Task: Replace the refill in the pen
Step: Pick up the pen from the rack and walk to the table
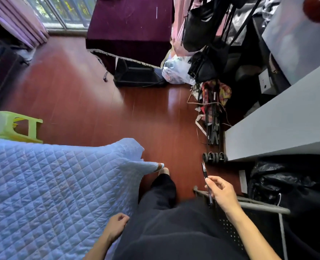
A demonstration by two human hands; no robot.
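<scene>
A slim dark pen (206, 181) with a clear barrel is pinched between the thumb and fingers of my right hand (223, 192), at the lower right above my dark trousers. The pen points away from me, its far end over the red floor. My left hand (117, 225) rests low by my left thigh at the edge of the blue quilt, its fingers curled in with nothing visible in them. No separate refill shows in the head view.
A blue quilted bed cover (52, 184) fills the lower left. A white desk (279, 124) runs along the right, with a folded stroller (212, 117) and bags beside it. A green plastic stool (12, 126) stands at left; a metal-framed chair (264, 206) is under my right arm.
</scene>
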